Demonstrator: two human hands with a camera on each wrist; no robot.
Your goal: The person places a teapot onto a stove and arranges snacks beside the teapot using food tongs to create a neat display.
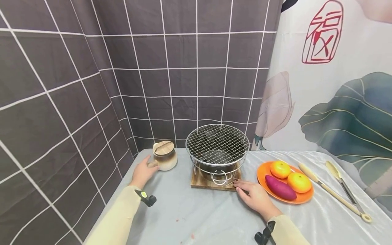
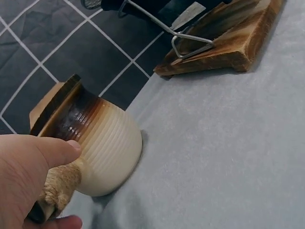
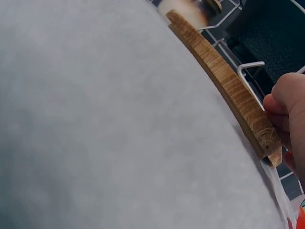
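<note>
On the table's far left is a small cream-and-brown ceramic pot with a wooden lid. My left hand grips its rope-wrapped handle, thumb over the top and fingers below. A round tabletop grill with a wire mesh top stands on a wooden board. My right hand holds the board's near right corner, fingers bent at its right side. In the right wrist view, those fingers are beside a wire leg of the grill, and part of the grip is hidden.
Right of the board, an orange plate bears two orange fruits and a purple sweet potato. Long tongs with pale tips lie farther right. A dark tiled-pattern curtain hangs behind and left; a white printed cloth hangs behind on the right.
</note>
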